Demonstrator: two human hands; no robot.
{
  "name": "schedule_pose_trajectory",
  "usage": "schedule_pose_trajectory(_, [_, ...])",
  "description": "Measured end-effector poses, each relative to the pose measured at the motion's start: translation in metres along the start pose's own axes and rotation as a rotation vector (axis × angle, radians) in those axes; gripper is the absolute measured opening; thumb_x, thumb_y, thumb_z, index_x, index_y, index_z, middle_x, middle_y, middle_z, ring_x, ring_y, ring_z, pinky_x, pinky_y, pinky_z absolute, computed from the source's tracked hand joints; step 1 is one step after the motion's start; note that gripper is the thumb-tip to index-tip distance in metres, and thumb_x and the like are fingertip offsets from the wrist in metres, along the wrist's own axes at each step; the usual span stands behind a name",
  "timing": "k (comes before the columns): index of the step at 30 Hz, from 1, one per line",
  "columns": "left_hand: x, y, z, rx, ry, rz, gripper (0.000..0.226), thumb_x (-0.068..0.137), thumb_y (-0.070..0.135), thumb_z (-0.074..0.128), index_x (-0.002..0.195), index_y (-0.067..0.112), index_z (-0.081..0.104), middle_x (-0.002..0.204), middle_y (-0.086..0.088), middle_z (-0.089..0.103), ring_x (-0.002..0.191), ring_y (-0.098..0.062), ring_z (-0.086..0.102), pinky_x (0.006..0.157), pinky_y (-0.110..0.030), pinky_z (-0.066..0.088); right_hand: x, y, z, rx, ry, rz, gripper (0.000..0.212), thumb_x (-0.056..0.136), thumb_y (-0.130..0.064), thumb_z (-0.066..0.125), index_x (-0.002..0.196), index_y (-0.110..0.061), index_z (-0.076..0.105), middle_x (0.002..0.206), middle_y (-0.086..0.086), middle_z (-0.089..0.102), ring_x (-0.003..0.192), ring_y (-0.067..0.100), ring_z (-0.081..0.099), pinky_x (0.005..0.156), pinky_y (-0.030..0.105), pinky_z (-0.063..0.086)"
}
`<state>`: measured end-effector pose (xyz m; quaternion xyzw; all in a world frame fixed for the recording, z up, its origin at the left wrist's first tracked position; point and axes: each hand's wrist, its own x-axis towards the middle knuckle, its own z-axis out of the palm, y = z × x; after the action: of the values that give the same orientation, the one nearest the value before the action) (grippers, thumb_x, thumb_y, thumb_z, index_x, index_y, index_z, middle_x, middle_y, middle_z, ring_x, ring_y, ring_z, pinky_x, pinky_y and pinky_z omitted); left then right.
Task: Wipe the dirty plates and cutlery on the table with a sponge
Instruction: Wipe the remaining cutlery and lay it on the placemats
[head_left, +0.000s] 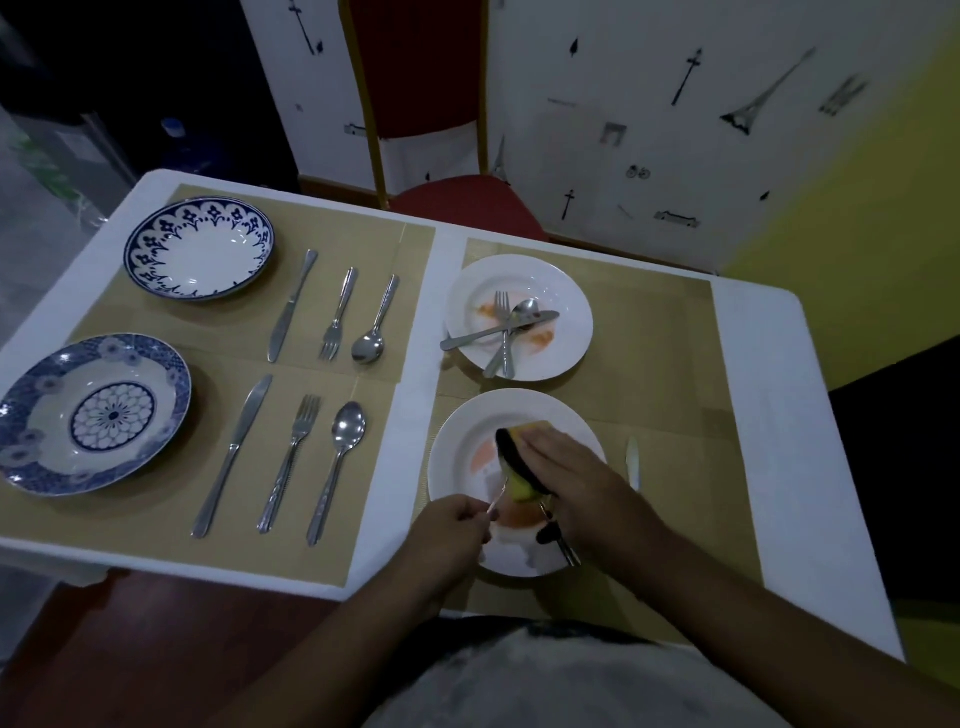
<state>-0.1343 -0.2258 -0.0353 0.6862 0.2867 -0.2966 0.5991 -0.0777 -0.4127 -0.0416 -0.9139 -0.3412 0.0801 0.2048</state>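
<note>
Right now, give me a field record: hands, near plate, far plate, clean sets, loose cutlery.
left hand: pinching a fork handle over the near plate
right hand: pressing the sponge onto the fork
near plate: white, orange smears
far plate: white, smeared; fork, spoon and knife crossed on it
clean sets: two blue-patterned plates, each with knife, fork, spoon, on the left mats
loose cutlery: knife right of the near plate

Utensil head (511, 480) hidden under sponge (519, 467).
</note>
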Motion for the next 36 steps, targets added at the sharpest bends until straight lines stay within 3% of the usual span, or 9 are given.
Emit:
schedule_pose_trajectory(3, [0.002, -0.005, 0.0, 0.011, 0.004, 0.067, 0.016, 0.099, 0.011, 0.054, 0.098, 0.011, 0.07, 0.084, -0.007, 0.066, 0.071, -0.017, 0.058, 0.059, -0.026, 0.049, 0.0, 0.003, 0.017, -0.133, -0.159, -0.087, 0.106, 0.054, -0.023, 0.087, 0.143, -0.009, 0.03, 0.15, 0.01, 0.032, 0.139, 0.027, 0.026, 0.113, 0.042, 0.022])
schedule_pose_trajectory(7, [0.0, -0.011, -0.005, 0.028, 0.024, 0.114, 0.013, 0.099, 0.004, 0.051, 0.1, 0.004, 0.063, 0.094, -0.016, 0.067, 0.081, -0.026, 0.066, 0.066, -0.031, 0.061, 0.003, 0.001, 0.01, -0.066, -0.118, 0.061, 0.096, 0.059, -0.017, 0.084, 0.14, -0.004, 0.035, 0.148, 0.015, 0.034, 0.138, 0.031, 0.027, 0.115, 0.04, 0.015])
schedule_pose_trajectory(10, [-0.003, -0.015, -0.005, 0.083, 0.035, 0.121, 0.014, 0.1, 0.009, 0.049, 0.105, 0.009, 0.062, 0.094, -0.012, 0.07, 0.077, -0.02, 0.067, 0.049, -0.017, 0.047, 0.003, 0.002, -0.002, 0.014, 0.055, 0.193, 0.063, 0.072, -0.002, 0.058, 0.133, 0.002, 0.044, 0.14, 0.02, 0.043, 0.134, 0.035, 0.035, 0.111, 0.035, 0.012])
schedule_pose_trajectory(13, [-0.003, -0.013, -0.004, 0.088, 0.049, 0.114, 0.023, 0.104, 0.018, 0.042, 0.11, 0.012, 0.064, 0.096, -0.01, 0.07, 0.087, -0.022, 0.069, 0.054, -0.015, 0.047, -0.002, 0.009, -0.002, 0.091, 0.17, 0.241, 0.065, 0.078, 0.012, 0.043, 0.139, -0.01, 0.04, 0.145, 0.006, 0.04, 0.137, 0.02, 0.03, 0.115, 0.032, 0.02])
schedule_pose_trajectory(19, [-0.005, -0.012, 0.007, 0.156, 0.152, 0.2, 0.022, 0.098, 0.005, 0.05, 0.098, 0.012, 0.071, 0.083, -0.004, 0.072, 0.08, -0.019, 0.067, 0.071, -0.028, 0.056, -0.009, 0.004, 0.005, -0.065, -0.064, -0.068, 0.097, 0.059, -0.022, 0.082, 0.142, -0.011, 0.035, 0.148, 0.009, 0.036, 0.137, 0.024, 0.03, 0.113, 0.042, 0.021])
schedule_pose_trajectory(21, [-0.009, -0.012, 0.015, 0.21, 0.173, 0.245, 0.023, 0.098, 0.004, 0.05, 0.094, 0.015, 0.07, 0.08, 0.0, 0.07, 0.075, -0.013, 0.065, 0.06, -0.014, 0.05, -0.011, 0.006, 0.015, -0.117, -0.161, -0.116, 0.102, 0.054, -0.019, 0.085, 0.142, -0.008, 0.035, 0.15, 0.01, 0.033, 0.139, 0.026, 0.025, 0.114, 0.039, 0.012])
schedule_pose_trajectory(26, [-0.022, -0.016, 0.035, 0.16, 0.205, 0.226, 0.019, 0.099, 0.005, 0.052, 0.094, 0.009, 0.07, 0.085, -0.008, 0.072, 0.064, -0.01, 0.061, 0.047, -0.007, 0.041, -0.016, 0.022, 0.005, -0.125, -0.075, -0.022, 0.075, 0.059, -0.005, 0.072, 0.13, -0.001, 0.049, 0.139, 0.018, 0.046, 0.132, 0.038, 0.037, 0.107, 0.056, 0.03])
schedule_pose_trajectory(30, [-0.022, -0.012, 0.057, 0.037, 0.221, 0.211, 0.016, 0.093, 0.016, 0.065, 0.087, 0.025, 0.077, 0.077, 0.005, 0.075, 0.076, -0.014, 0.07, 0.063, -0.019, 0.053, -0.036, 0.051, -0.009, -0.026, 0.056, 0.128, 0.087, 0.058, -0.007, 0.082, 0.136, -0.003, 0.043, 0.141, 0.016, 0.044, 0.132, 0.033, 0.036, 0.111, 0.042, 0.021])
schedule_pose_trajectory(36, [-0.004, 0.02, 0.113, -0.066, 0.139, 0.177, 0.011, 0.089, 0.007, 0.072, 0.098, 0.004, 0.077, 0.082, -0.012, 0.076, 0.061, -0.017, 0.068, 0.055, -0.023, 0.055, -0.088, 0.092, -0.027, 0.128, 0.163, 0.293, 0.075, 0.071, 0.012, 0.059, 0.14, -0.006, 0.036, 0.147, 0.011, 0.035, 0.138, 0.029, 0.027, 0.114, 0.032, 0.015])
